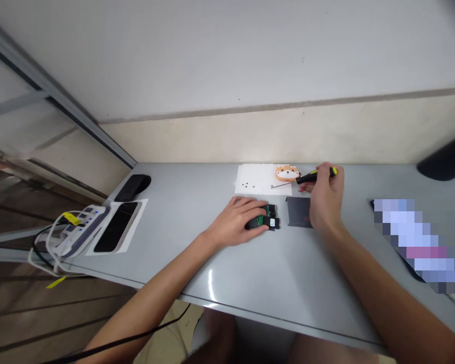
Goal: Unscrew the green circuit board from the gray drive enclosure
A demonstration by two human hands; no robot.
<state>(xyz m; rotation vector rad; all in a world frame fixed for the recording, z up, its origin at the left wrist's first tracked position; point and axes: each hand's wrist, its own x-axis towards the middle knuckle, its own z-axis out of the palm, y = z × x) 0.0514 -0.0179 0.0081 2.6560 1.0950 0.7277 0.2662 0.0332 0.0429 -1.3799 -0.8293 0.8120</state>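
Note:
My left hand lies over a small green circuit board with black parts, fingers along its far side and thumb along the near side, holding it on the table. My right hand grips a screwdriver with a black and yellow handle. Its thin shaft points left, and the tip is at a tiny dark screw on a sheet of white paper. Several other tiny dark screws lie on that paper. Partly behind my right wrist is a dark metal cover.
An orange animal-face case sits on the paper's right part. At the left are a phone, a black object and a power strip with cables. A blurred-out screen and a dark cylinder stand at the right.

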